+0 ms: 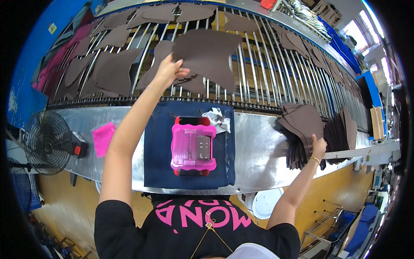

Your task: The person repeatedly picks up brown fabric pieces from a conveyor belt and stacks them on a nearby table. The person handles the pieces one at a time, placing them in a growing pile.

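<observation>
Large brown sheet (pixel 209 54) was above the metal rods (pixel 267 64) of the rack, ahead of the person, overlapping smaller brown pieces (pixel 194 84) and partly hiding them; whether it lay flat or was lifted, cannot tell. Left hand (pixel 172 70) was at its left edge, fingers partly curled and slightly apart; thumb contact hard to make out, so cannot tell if it gripped or only touched; part of the edge was hidden behind the hand.

Right hand (pixel 319 146) was pinching the near edge of the top brown piece (pixel 304 123) on a fanned stack at the right of the desk (pixel 258 149); thumb on top, fingers hidden underneath; a second brown stack (pixel 348 125) stood just beside it, partly hidden by a pale bar (pixel 362 151).

Between the arms, a pink tray (pixel 183 144) sat on a dark blue mat (pixel 220 172); the small grey-brown block (pixel 203 147) in it had marks too small to read; crumpled white paper (pixel 219 121) lay beside the tray; fan (pixel 47 140) at left.

Writing: large pink lettering (pixel 184 217) on the black shirt (pixel 189 239), its upper line cut off; yellow label (pixel 52 28) on the blue panel (pixel 39 47), unreadable; dark fisheye rim cut off the corners.
</observation>
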Demonstrator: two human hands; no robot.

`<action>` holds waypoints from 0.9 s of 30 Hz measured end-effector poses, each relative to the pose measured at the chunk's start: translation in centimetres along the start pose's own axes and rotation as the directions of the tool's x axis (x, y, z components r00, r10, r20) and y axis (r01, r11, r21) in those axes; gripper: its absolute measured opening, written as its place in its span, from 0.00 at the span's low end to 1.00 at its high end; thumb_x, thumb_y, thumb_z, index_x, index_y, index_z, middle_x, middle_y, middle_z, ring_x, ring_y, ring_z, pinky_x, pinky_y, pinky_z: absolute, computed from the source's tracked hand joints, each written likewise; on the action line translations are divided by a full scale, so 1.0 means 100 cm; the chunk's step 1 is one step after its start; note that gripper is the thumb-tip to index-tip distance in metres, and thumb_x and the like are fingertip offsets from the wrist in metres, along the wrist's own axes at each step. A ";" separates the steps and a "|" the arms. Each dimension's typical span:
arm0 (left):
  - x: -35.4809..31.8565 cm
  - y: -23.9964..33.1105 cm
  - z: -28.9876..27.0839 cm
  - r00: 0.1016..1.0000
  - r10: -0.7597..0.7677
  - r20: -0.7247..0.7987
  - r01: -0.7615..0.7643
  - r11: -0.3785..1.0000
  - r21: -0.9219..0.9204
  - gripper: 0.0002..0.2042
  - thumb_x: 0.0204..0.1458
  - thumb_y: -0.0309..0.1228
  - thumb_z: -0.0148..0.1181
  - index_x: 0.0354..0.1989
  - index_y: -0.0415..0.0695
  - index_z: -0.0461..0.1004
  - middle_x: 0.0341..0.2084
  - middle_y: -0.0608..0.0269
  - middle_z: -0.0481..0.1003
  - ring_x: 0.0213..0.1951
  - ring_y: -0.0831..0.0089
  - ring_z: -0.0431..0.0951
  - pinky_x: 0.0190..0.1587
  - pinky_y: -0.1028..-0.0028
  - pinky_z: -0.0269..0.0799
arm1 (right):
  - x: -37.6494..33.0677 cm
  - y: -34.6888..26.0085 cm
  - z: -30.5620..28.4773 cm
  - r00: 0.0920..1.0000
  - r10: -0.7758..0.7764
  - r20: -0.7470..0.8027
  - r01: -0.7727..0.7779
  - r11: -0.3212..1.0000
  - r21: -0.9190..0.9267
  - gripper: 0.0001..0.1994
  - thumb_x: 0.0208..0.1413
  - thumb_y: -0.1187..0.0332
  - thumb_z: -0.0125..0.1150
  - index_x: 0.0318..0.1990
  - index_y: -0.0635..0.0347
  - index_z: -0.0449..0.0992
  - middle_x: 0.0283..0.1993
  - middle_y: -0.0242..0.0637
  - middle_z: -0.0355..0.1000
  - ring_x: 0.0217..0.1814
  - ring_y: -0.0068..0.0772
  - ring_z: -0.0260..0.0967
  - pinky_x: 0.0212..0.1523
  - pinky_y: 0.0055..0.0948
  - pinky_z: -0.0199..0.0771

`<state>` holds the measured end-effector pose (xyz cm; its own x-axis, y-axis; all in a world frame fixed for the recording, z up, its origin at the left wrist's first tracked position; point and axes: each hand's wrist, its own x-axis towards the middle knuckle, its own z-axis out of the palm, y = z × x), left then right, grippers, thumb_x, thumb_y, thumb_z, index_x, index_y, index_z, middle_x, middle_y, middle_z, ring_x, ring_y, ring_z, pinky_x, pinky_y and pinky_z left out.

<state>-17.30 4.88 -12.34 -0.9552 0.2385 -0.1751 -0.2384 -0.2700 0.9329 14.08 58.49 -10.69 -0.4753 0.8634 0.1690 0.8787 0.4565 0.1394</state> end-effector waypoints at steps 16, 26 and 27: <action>-0.008 -0.007 -0.065 0.952 0.186 -0.245 -0.022 0.835 0.549 0.36 0.48 0.38 0.65 0.61 0.44 0.49 0.23 0.60 0.69 0.11 0.78 0.65 0.09 0.80 0.57 | -0.010 0.006 -0.010 0.985 0.175 0.012 -0.175 0.976 0.128 0.25 0.41 0.50 0.70 0.41 0.60 0.75 0.43 0.52 0.73 0.48 0.53 0.71 0.44 0.53 0.72; -0.104 0.037 0.029 0.963 -0.019 0.268 -0.088 0.920 0.383 0.27 0.53 0.35 0.61 0.59 0.38 0.61 0.32 0.60 0.70 0.28 0.78 0.74 0.21 0.81 0.72 | -0.139 -0.076 -0.178 0.945 -0.278 -0.174 0.310 0.579 0.754 0.16 0.65 0.68 0.41 0.58 0.51 0.63 0.30 0.43 0.73 0.22 0.29 0.75 0.14 0.21 0.71; -0.113 0.039 0.040 0.953 0.026 0.300 -0.126 0.939 0.319 0.30 0.52 0.36 0.62 0.61 0.38 0.59 0.37 0.58 0.70 0.35 0.73 0.76 0.32 0.77 0.76 | -0.150 -0.084 -0.189 0.923 -0.325 -0.207 0.336 0.414 0.846 0.15 0.65 0.67 0.42 0.58 0.55 0.61 0.31 0.43 0.74 0.22 0.30 0.76 0.14 0.19 0.72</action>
<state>-6.77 4.86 -5.53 -0.8643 0.5006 -0.0485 -0.0478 0.0144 0.9988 12.98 37.69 4.03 -0.7329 0.6041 0.3130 0.2408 0.6606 -0.7111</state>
